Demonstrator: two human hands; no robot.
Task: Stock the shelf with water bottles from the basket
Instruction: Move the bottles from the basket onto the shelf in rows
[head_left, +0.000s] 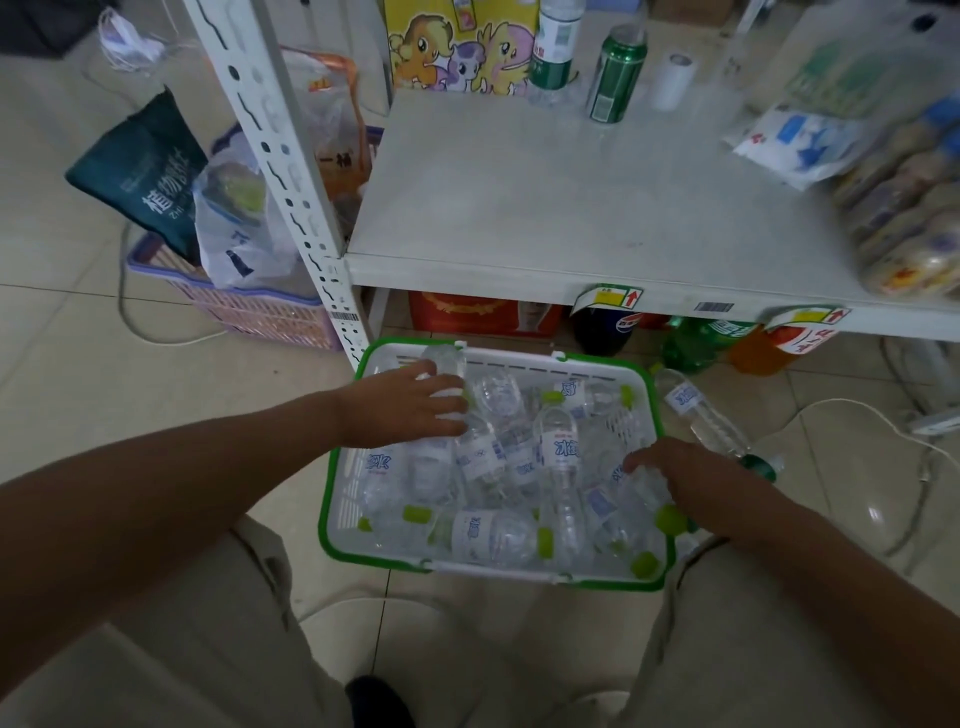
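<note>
left grip (410, 408) wrapping a bottle (444, 361) at basket (328, 499) far-left corner, right grip (675, 467) wrapping another at right edge; shelf (519, 197) lying just beyond.

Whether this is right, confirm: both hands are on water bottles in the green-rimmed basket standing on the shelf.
Wrong: the head view shows the basket on the floor by the shelf. Left hand and right hand are on water bottles in it.

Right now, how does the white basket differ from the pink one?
Rim: green on the white basket, purple on the pink basket. Load: white basket holds water bottles, pink basket holds bags. Place: white basket before the shelf, pink basket left of its post. Both slotted plastic, on the floor.
</note>
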